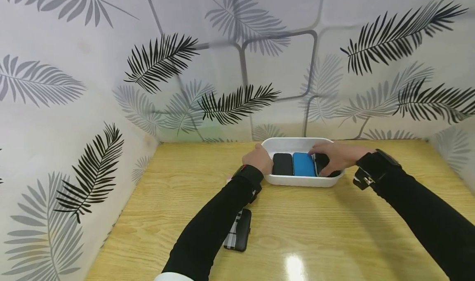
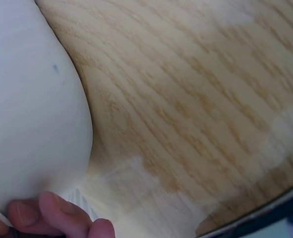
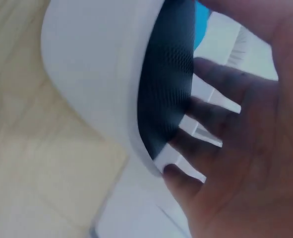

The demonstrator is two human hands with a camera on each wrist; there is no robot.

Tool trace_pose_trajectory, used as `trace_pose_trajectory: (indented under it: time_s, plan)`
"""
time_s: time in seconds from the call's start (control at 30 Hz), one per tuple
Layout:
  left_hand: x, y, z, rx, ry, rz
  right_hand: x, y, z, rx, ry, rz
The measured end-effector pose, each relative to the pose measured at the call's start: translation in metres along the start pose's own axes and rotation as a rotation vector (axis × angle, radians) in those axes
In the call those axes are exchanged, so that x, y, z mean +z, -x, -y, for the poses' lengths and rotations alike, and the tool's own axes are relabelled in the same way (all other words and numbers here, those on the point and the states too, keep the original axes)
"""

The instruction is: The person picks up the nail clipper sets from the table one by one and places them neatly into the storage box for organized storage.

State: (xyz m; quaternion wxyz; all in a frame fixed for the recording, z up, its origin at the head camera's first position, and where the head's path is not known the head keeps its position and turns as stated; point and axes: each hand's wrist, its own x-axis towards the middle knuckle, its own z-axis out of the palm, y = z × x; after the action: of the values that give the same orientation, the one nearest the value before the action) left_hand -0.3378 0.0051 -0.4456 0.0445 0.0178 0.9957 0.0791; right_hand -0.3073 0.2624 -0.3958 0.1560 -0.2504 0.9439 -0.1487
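Note:
A white plastic bin (image 1: 300, 181) stands near the back of the table. My left hand (image 1: 258, 159) grips its left end; in the left wrist view the curled fingers (image 2: 62, 213) are at the bin's white wall (image 2: 32, 89). A black phone case (image 1: 283, 164) and a blue one (image 1: 303, 164) lie flat inside, side by side. At the right end, my right hand (image 1: 337, 155) reaches in and holds another black phone case (image 1: 322, 160), tilted beside the blue one. Its textured face (image 3: 167, 74) shows in the right wrist view, fingertips along its edge.
On the table left of centre, partly under my left forearm, lie a black phone case (image 1: 243, 230) and a plaid one (image 1: 231, 239). Leaf-patterned covering (image 1: 222, 66) rises behind and left of the wooden table (image 1: 315, 231).

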Motion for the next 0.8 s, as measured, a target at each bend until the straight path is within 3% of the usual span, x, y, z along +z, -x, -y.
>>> trace_pose_trajectory:
  time_s: [0.2, 0.5, 0.6, 0.67, 0.73, 0.8]
  plan:
    - [0.001, -0.003, 0.001, -0.003, 0.008, 0.009, 0.006, 0.002, -0.011, -0.046, -0.035, -0.105]
    - [0.005, -0.005, 0.0, -0.014, 0.022, -0.018, 0.012, 0.002, -0.017, 0.019, -0.083, -0.157]
    - [0.006, -0.006, 0.0, -0.012, 0.022, -0.019, 0.015, 0.003, -0.022, 0.029, -0.097, -0.249]
    - [0.006, -0.006, 0.0, -0.013, 0.028, -0.022, 0.017, 0.003, -0.028, 0.041, -0.067, -0.356]
    - [0.006, -0.005, 0.0, -0.011, 0.034, -0.025, 0.02, 0.003, -0.034, 0.093, -0.045, -0.442]
    - [0.006, -0.005, 0.0, -0.01, 0.04, -0.026, 0.023, 0.004, -0.039, 0.172, -0.031, -0.474]
